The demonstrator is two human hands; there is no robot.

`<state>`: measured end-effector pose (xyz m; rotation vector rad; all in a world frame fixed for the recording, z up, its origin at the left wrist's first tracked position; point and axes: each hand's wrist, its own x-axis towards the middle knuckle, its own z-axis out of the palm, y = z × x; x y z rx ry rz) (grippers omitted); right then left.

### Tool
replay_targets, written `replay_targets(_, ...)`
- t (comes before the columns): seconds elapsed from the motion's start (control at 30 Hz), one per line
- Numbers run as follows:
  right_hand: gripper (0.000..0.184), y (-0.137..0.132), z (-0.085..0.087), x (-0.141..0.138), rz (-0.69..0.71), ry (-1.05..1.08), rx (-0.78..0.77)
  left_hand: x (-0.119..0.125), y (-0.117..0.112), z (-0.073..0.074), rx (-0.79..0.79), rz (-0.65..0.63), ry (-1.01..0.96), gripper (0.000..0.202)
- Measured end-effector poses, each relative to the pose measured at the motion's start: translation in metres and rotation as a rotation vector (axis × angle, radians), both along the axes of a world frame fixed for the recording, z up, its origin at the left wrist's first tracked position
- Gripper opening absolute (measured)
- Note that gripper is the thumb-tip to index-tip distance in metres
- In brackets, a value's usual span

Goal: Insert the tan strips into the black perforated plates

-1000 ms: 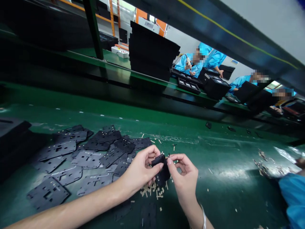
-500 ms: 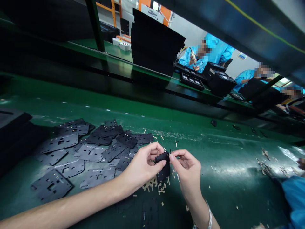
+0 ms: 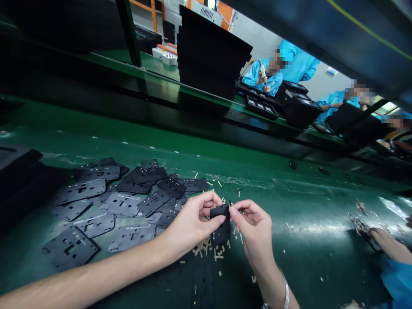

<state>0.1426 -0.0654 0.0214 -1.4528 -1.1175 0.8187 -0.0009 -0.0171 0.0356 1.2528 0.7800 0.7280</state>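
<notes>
Both of my hands hold a small black perforated plate [image 3: 220,225] above the green conveyor belt [image 3: 283,206]. My left hand [image 3: 193,223] grips its left side with the thumb across the face. My right hand [image 3: 252,225] pinches its top right corner, where a tiny bit of material shows between the fingertips. Just below the plate lies a scatter of small tan scraps [image 3: 206,251]. Several larger black cut-out plates [image 3: 120,204] lie overlapping on the belt to the left of my left hand.
A dark stack of sheets [image 3: 19,176] sits at the belt's left. Beyond a green rail, a tall black stack [image 3: 212,53] stands, and workers in blue [image 3: 267,73] handle black trays. A co-worker's hand [image 3: 381,236] reaches into scraps at right.
The black plate has turned more upright between my hands. The co-worker's forearm has come into view at the right, over the scraps. The whole scene has shifted slightly in view.
</notes>
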Motion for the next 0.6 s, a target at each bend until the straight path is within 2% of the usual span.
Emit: replay_targets(0.6, 0.010, -0.0002, -0.0024, 0.0019, 0.032, 0.067, -0.009, -0.0005, 0.0002, 0.0001, -0.029, -0.027, 0.000, 0.014)
